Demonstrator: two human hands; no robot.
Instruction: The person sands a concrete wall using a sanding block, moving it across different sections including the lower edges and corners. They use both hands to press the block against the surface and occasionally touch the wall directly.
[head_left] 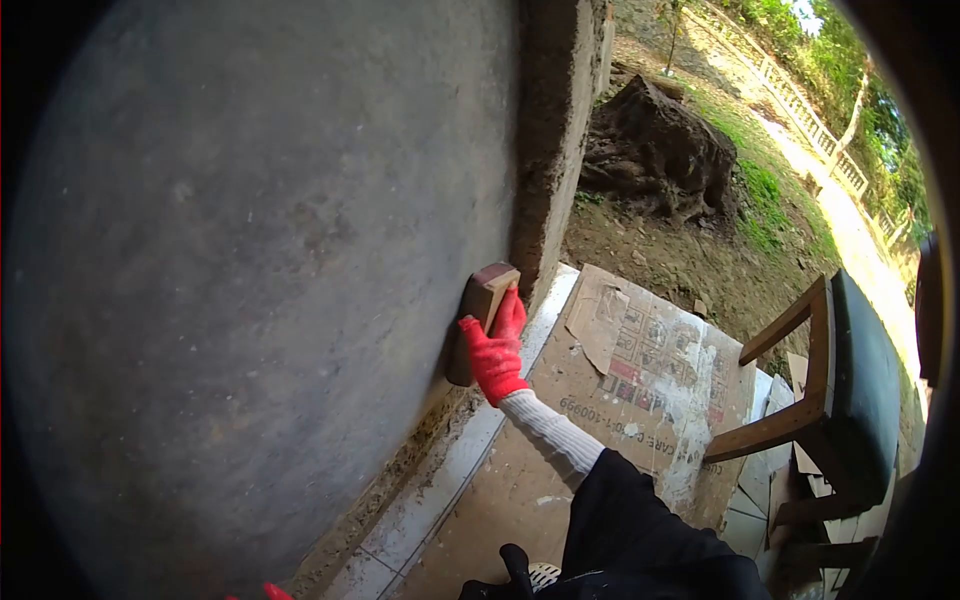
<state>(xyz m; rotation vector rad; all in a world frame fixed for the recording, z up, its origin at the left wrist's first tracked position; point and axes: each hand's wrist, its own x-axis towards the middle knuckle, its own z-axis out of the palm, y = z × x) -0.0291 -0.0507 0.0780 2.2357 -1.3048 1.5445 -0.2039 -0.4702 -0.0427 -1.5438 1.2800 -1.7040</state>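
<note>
My right hand (494, 355), in a red glove with a white knit cuff, grips a wooden sanding block (484, 295). Thumb and fingers clasp its two sides. Dark reddish-brown sandpaper appears wrapped around the block, which rests against the grey wall (270, 250) near its right edge, low above the floor. Only red fingertips of my left hand (272, 592) show at the bottom edge of the view, close to the wall. The rest of that hand is out of sight, so its hold cannot be made out.
Stained cardboard (560, 440) covers the tiled floor beside the wall. A wooden chair with a dark padded seat (862, 375) stands on the right. Beyond the wall's rough edge (560, 150) lies a sloping yard with a large tree stump (660, 155).
</note>
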